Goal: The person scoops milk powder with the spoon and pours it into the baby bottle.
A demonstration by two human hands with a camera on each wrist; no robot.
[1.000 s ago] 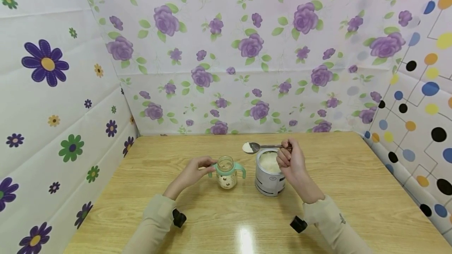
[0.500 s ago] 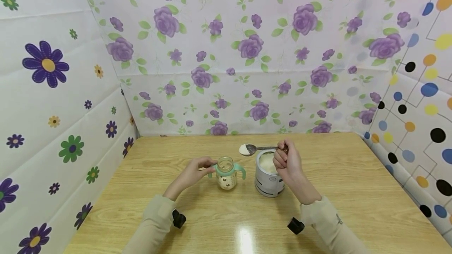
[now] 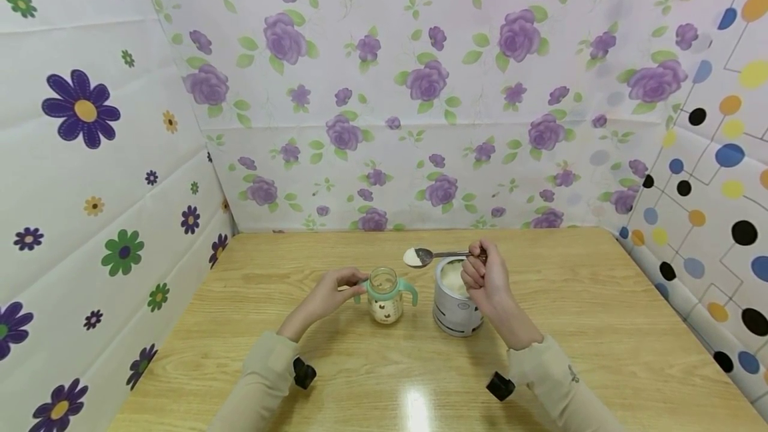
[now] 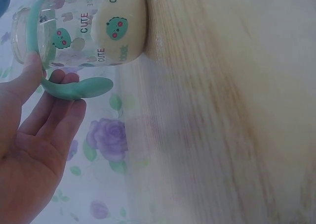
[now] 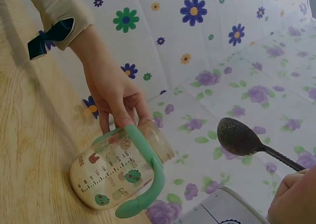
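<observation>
A clear baby bottle (image 3: 385, 309) with a mint-green collar and two handles stands upright and uncapped on the table, pale powder in its lower part. My left hand (image 3: 332, 294) pinches its left handle (image 4: 74, 88) between thumb and fingers. In my right hand (image 3: 489, 279) is a metal spoon (image 3: 441, 255), gripped by the handle and held level. White powder (image 3: 412, 257) covers the front of its bowl, which hangs behind and right of the bottle's mouth. Below the spoon handle stands an open tin (image 3: 457, 312) of pale powder, its opening partly hidden by my right hand.
The wooden table (image 3: 600, 325) reaches back to a wall cloth with purple roses (image 3: 426, 79). Daisy-patterned cloth (image 3: 84, 112) lines the left side and dotted cloth (image 3: 729, 152) the right. Black wrist mounts (image 3: 501, 386) stick out from both sleeves.
My right hand has shifted a little left and slightly down, carrying the loaded spoon from above the tin's left edge toward the bottle. The left hand, bottle and tin stay in place.
</observation>
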